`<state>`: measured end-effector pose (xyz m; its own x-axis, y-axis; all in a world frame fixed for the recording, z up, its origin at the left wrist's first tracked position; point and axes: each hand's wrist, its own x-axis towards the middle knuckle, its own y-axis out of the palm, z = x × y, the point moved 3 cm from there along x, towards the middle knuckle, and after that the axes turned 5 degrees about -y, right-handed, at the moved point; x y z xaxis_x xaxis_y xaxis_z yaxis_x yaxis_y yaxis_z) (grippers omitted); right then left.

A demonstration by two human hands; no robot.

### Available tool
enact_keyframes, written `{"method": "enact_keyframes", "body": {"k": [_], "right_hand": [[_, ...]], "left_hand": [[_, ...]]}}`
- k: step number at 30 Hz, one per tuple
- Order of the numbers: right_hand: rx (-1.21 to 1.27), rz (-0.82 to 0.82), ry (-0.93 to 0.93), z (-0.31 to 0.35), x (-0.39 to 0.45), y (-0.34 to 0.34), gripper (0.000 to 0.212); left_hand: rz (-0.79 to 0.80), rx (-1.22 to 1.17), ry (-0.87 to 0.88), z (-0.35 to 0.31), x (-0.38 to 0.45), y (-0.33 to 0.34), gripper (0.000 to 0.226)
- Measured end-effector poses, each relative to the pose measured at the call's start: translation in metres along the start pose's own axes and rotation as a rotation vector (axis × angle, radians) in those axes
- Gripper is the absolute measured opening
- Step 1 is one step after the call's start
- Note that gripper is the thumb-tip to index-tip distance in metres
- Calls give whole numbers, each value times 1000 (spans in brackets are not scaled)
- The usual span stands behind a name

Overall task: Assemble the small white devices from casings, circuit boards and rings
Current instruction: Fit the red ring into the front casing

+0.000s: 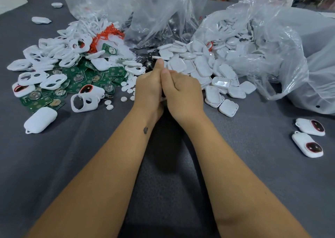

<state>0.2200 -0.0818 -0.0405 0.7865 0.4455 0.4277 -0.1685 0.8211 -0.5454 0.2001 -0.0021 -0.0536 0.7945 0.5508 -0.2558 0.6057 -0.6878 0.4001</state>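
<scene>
L hand [147, 90] & R hand [183, 94] were pressed together at centre, fingers curled inward, held item hidden, casings [199, 69] at 1 o'clock, bags' [272, 47] contents blurred.

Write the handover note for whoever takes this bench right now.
Left hand and right hand: pressed together mid-table, fingers curled; whatever is between them is hidden.
Parts: green boards and ring frames piled left; casings spilling from the bag on the right.
Done: two finished devices at far right.
Left: finish the piece in hand, then work through the piles.
</scene>
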Motion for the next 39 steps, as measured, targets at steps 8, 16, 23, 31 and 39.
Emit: {"method": "enact_keyframes", "body": {"k": [8, 16, 23, 31, 39], "right_hand": [[-134, -76, -206, 13, -8, 1, 39], [-228, -98, -125, 0, 4, -8, 40], [180, -227, -9, -17, 8, -22, 18], [592, -182, 304, -23, 10, -23, 14], [634, -146, 346, -29, 12, -20, 15]], "left_hand": [[40, -124, -29, 0, 5, -3, 50], [124, -176, -24, 2, 5, 1, 40], [242, -216, -5, 3, 7, 5, 16], [229, -281, 72, 0, 12, -3, 24], [220, -143, 111, 0, 12, -4, 23]]}}
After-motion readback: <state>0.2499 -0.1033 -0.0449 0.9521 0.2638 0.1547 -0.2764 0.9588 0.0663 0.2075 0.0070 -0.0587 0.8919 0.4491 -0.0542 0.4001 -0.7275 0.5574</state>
